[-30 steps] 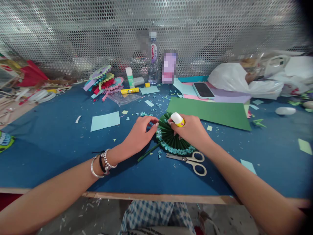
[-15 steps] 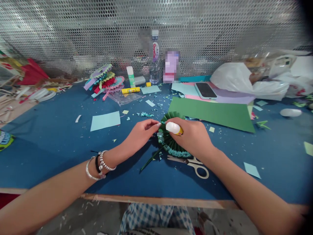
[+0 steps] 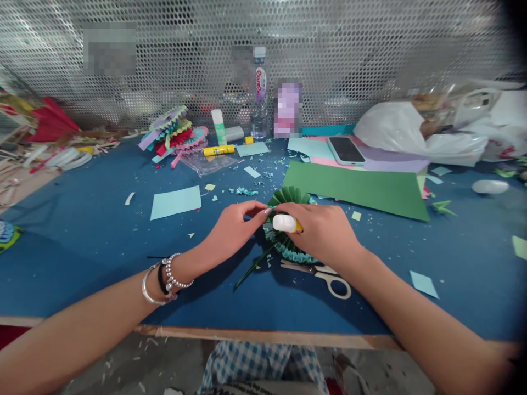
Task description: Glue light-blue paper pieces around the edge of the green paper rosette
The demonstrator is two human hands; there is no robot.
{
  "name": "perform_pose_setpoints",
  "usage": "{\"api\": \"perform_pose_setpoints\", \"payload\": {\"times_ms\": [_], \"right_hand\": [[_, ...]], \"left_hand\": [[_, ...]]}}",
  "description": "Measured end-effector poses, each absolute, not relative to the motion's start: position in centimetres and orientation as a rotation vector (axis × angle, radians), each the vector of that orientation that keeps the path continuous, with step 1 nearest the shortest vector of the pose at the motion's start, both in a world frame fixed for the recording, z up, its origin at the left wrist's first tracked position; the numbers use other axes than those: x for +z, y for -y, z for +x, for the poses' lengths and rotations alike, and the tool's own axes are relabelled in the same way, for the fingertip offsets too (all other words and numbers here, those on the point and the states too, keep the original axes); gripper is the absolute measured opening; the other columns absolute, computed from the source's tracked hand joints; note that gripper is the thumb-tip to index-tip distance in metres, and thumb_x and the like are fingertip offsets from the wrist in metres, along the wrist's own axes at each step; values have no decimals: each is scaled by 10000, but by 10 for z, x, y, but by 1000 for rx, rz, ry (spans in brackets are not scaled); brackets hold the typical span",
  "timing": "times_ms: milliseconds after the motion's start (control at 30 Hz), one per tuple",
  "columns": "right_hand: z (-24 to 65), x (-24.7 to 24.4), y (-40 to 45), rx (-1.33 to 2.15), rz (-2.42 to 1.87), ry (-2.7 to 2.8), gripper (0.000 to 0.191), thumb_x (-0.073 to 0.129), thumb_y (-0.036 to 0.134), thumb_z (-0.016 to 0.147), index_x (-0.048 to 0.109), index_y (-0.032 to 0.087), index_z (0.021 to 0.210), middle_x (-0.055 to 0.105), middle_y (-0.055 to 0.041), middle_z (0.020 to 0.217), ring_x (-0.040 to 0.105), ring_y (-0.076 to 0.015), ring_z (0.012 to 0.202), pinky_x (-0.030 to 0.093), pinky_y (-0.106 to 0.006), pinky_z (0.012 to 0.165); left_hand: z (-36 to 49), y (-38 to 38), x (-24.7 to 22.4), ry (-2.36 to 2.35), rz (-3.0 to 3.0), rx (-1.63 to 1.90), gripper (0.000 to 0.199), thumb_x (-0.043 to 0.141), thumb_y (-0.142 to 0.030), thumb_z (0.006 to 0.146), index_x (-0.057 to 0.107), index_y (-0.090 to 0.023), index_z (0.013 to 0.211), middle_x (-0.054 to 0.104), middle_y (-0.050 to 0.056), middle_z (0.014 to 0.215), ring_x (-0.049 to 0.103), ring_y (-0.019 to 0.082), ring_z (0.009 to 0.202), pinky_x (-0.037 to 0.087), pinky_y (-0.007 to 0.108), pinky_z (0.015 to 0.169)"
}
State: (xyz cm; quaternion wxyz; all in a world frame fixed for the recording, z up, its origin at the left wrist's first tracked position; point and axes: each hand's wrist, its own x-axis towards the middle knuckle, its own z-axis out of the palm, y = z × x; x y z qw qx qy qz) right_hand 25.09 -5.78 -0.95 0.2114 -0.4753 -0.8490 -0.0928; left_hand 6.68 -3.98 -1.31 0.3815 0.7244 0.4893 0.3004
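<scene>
A dark green pleated paper rosette (image 3: 293,195) with a frilled light-blue edge lies on the table under both hands. My left hand (image 3: 236,230) is closed in a pinch at its upper left rim, where a bit of blue paper shows between the fingertips. My right hand (image 3: 325,230) grips a glue stick (image 3: 285,223) with a white end and yellow body, and its fingertips meet the left ones at the rim. Scissors (image 3: 335,284) with pale handles rest just below the rosette. A thin green strip (image 3: 253,270) sticks out to the lower left.
Green paper (image 3: 358,189) lies behind my right hand, near a phone (image 3: 346,150). A light-blue sheet (image 3: 176,202) is at the left. Farther back are colourful pleated papers (image 3: 177,134), a yellow glue stick (image 3: 219,150), a water bottle (image 3: 259,93) and white bags (image 3: 391,131). Paper scraps are scattered around.
My right hand has shifted slightly left, bringing its fingertips to the left hand's. The glue stick has tilted flatter and moved left. My left hand stays at the rosette's rim.
</scene>
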Motion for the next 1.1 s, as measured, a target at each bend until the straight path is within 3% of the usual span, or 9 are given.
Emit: {"api": "perform_pose_setpoints", "payload": {"times_ms": [533,733,900,1100], "right_hand": [[253,-5,56,91,-1424,2205,262,517,227,731,640,231,962,675,-7,690,575,-150,560,308,-234,486],[256,-2,57,192,-1329,2128,251,528,248,731,647,221,950,659,-8,692,526,-124,527,309,-219,500],[253,2,59,351,-1357,2103,203,531,253,726,670,210,869,562,29,552,399,-87,465,282,-205,481],[252,5,57,373,-1428,2067,199,523,258,727,674,204,846,531,34,527,335,-82,454,270,-214,468]], "left_hand": [[66,39,-13,-1274,1895,769,265,448,-397,838,608,-194,897,607,-1,784,529,138,711,386,255,638],[67,39,-14,-1270,1872,783,278,442,-406,830,603,-182,859,606,10,770,519,139,690,382,247,599],[68,39,-14,-1263,1879,797,256,451,-386,832,607,-185,850,609,5,758,511,124,668,383,240,592],[67,39,-13,-1287,1875,771,262,452,-411,830,599,-194,837,573,-4,703,491,122,627,377,250,573]]}}
